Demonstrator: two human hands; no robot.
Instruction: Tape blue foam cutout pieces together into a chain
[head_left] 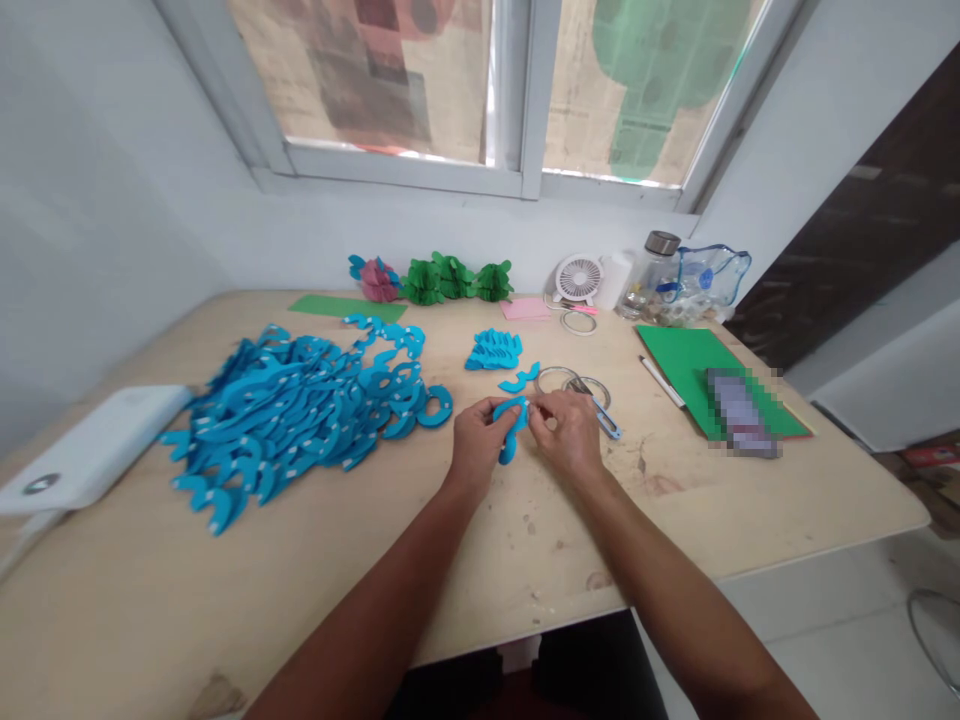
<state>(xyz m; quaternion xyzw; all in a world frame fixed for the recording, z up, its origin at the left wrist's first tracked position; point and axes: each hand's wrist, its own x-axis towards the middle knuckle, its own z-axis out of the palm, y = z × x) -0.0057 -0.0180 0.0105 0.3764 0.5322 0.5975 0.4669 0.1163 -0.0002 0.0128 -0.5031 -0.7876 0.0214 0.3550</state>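
Note:
My left hand (480, 440) pinches a curved blue paper piece (507, 446) above the middle of the table. At the piece's upper right end, the fingers of my right hand (564, 428) are pinched together by a small white spot; whether they hold anything is hidden. Just beyond my hands lie a wavy blue paper strip (520, 379) and a small stack of blue paper pieces (495, 350). To the left spreads a large heap of blue paper pieces (300, 400) with white spots. A light-blue utility knife (609, 424) and tape rings (556, 380) lie beside my right hand.
A white device (97, 445) with a cable lies at the left. Along the wall stand green paper balls (451, 278), a pink one (377, 280), a small fan (579, 277) and a glass bottle (651, 272). Green sheets (686, 365), a pen (661, 381) and a blurred object (742, 412) lie right.

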